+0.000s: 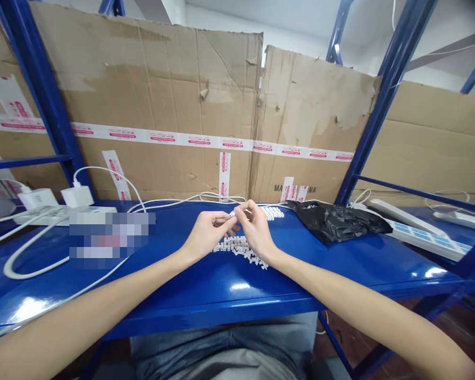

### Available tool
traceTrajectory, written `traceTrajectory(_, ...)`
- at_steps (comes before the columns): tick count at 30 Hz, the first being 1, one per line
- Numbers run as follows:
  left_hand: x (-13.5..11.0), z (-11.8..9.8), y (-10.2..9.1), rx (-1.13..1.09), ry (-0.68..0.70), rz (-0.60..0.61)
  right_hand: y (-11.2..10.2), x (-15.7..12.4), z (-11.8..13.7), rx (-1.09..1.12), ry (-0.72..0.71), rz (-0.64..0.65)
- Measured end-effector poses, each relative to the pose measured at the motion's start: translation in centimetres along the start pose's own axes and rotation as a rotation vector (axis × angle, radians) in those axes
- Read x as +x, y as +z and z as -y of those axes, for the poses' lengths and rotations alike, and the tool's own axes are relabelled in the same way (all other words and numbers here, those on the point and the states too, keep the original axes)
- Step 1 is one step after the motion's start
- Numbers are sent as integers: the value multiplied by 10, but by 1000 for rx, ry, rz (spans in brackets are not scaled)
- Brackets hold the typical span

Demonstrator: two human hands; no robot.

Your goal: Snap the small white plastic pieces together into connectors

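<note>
I'm pinching a small white piece (234, 215) between the fingertips of my left hand (206, 233) and right hand (256, 230), holding it just above the heap of white pieces (237, 246) lying mid-way along the blue shelf (221, 285), with the black bag (340, 221) sitting nearer its back right.

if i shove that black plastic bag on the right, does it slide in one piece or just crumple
Probably crumples first: the black plastic bag lies creased and slumped flat, so it looks thin and floppy. It seems light, with no bulge showing. The glossy blue shelf top may let it slide, but its near edge would likely fold.
</note>
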State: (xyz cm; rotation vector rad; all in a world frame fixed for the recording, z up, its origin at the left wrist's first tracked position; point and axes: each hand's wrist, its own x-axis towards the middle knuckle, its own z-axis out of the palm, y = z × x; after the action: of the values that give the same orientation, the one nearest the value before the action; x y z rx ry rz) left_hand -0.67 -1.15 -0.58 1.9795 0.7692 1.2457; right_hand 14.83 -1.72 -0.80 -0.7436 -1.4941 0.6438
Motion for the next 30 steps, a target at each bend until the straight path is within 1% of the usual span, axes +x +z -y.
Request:
traceTrajectory(3,1,2,0,-30,5,1,0,0,0,-32,-21,29)
traceTrajectory(6,4,3,-2,-27,22,14,-5,6,1,-11,-50,102)
traceTrajectory(9,8,2,-6,40,66,28,-11,15,3,-23,-50,166)
traceTrajectory(11,9,0,-9,122,110,42,-16,19,7,-40,-45,162)
traceTrajectory(13,10,-3,-12,198,169,47,-19,20,13,11,-11,160)
traceTrajectory(15,9,-6,-14,253,230,43,-22,21,19,97,56,193)
traceTrajectory(18,9,-9,-16,296,283,51,-25,20,26,166,126,215)
traceTrajectory(24,7,-12,-16,342,298,30,-24,19,22,209,126,181)
traceTrajectory(30,3,-17,-9,275,235,-11,-18,17,15,282,179,173)
